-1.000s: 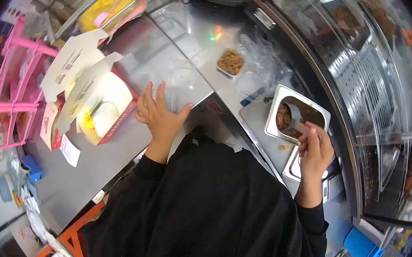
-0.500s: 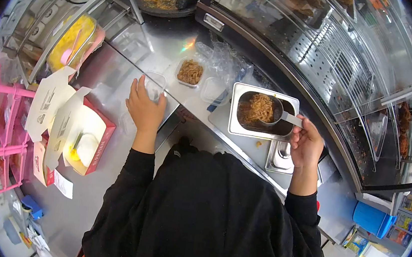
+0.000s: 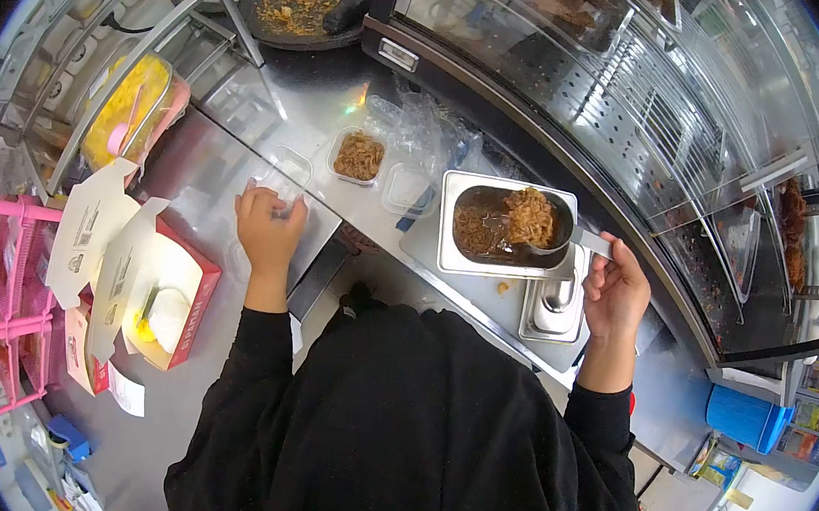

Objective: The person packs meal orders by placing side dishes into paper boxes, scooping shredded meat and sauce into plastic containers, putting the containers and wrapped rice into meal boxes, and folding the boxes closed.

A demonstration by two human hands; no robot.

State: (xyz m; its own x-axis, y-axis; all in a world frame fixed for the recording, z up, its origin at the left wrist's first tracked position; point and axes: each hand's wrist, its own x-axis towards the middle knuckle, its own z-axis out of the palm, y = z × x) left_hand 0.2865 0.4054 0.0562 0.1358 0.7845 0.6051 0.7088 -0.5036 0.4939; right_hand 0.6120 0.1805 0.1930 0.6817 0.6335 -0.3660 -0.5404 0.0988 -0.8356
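Observation:
My right hand (image 3: 617,295) grips the handle of a metal scoop (image 3: 586,240). Shredded brown food (image 3: 529,218) fills the scoop, which is over the right part of a deep metal pan (image 3: 450,222) holding more of the same food in dark liquid. My left hand (image 3: 268,236) is over the steel counter with fingers curled; clear plastic, apparently a container (image 3: 285,206), shows between thumb and fingers. Beyond that hand lies another clear container (image 3: 291,165). A small clear tub (image 3: 358,156) of shredded food stands behind, with a clear lid (image 3: 408,190) beside it.
An open red-and-white box (image 3: 191,317) holding white and yellow food stands left, by a pink rack (image 3: 9,313). A lidded metal pan (image 3: 553,316) sits below the deep pan. A glass display case (image 3: 642,130) curves along the right; a dark round pan (image 3: 307,0) is behind.
The view has shifted. The scoop has risen from low in the pan, now heaped with shredded food. My left hand's fingers, spread earlier, have curled in around clear plastic.

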